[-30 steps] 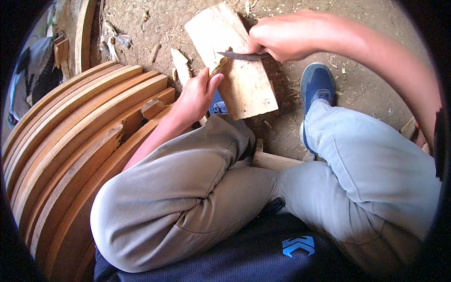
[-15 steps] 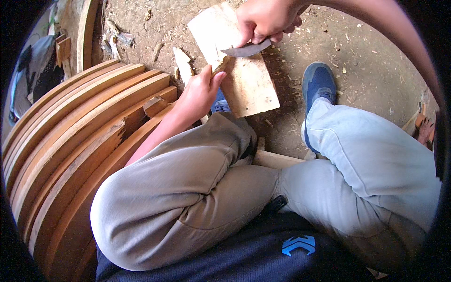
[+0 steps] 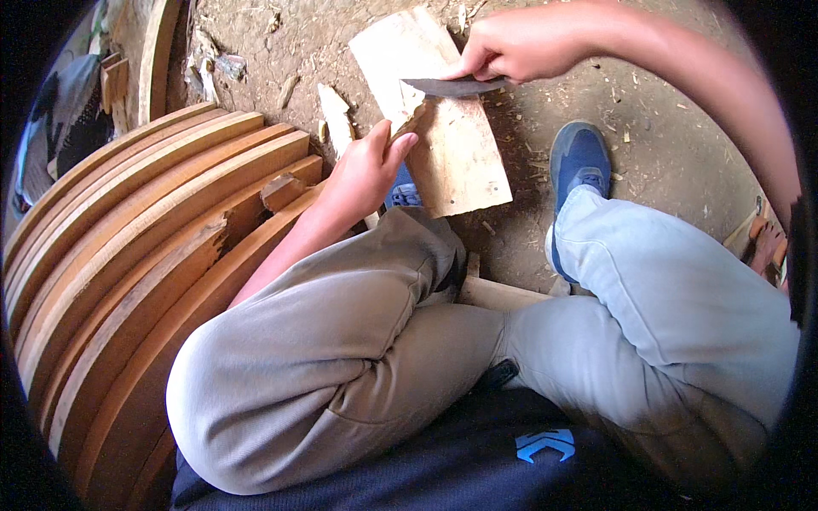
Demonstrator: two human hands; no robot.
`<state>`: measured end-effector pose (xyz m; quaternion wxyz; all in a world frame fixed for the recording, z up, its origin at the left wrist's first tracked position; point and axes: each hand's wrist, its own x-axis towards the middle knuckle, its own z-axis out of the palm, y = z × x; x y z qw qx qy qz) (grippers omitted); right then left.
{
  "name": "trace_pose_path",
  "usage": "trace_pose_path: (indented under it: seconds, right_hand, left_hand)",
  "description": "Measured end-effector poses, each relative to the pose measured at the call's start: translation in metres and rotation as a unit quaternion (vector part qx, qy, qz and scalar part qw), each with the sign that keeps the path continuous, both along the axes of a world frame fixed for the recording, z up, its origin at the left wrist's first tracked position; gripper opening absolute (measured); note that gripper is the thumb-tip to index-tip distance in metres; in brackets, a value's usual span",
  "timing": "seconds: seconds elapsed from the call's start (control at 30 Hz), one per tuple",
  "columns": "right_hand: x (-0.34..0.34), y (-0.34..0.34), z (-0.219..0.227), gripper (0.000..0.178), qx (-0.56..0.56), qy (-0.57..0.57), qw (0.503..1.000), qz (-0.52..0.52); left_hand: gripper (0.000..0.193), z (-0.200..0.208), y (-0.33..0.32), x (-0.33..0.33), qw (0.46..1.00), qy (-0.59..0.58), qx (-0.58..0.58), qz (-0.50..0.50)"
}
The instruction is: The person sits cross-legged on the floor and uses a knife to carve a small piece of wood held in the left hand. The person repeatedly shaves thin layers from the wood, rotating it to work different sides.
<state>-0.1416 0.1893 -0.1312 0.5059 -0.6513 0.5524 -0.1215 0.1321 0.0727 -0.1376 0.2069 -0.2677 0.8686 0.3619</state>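
Pale board [image 3: 443, 128] on dirt floor between my feet, long axis running away from me. My left hand [image 3: 362, 170] pinching board's near-left edge. My right hand [image 3: 520, 51] fisted on knife [image 3: 452, 85], blade crosswise on board, just beyond left hand's fingers.
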Motion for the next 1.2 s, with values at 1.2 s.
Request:
trace_pose_path:
  seconds: [1.2]
  right_hand:
    - [0.066, 0.051, 0.055, 0.025, -0.147, 0.315, 0.937, 0.024]
  left_hand:
    - [0.049, 0.003, 0.014, 0.003, 0.974, -0.072, 0.159, 0.142]
